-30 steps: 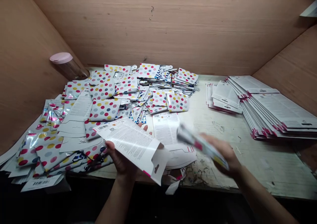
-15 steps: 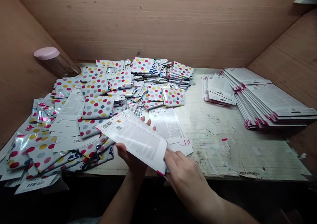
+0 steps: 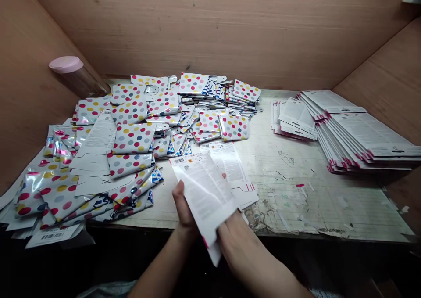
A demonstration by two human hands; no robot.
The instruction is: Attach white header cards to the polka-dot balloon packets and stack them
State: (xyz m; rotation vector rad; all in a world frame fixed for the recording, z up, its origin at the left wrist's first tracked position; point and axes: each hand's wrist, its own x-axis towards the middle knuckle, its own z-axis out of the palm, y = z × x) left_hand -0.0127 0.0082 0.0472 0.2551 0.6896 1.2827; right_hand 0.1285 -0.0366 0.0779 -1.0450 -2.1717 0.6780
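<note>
A flat white cardboard packet [image 3: 205, 192] with small print, a barcode and pink edges is held tilted above the table's front edge. My left hand [image 3: 184, 206] grips it from the left, thumb along the edge and the other fingers behind. At its near end, my right hand [image 3: 235, 238] reaches in under the printed front panel. The right fingertips are hidden there, and whether they hold anything does not show. Just behind the held packet, another printed card packet [image 3: 241, 175] lies on the table.
Polka-dot foil pouches [image 3: 133, 138] are heaped on the left, with a printed sheet [image 3: 95, 146] among them. A lidded clear container [image 3: 80, 78] leans at the back left. Stacked card packets [image 3: 358, 135] lie at right. Wooden panels [image 3: 230, 30] enclose the worn table [image 3: 312, 197].
The held packet has turned steeper, its near end swinging down towards me. My right hand has moved down with it, its fingers deeper under the front panel. The camera view has shifted slightly.
</note>
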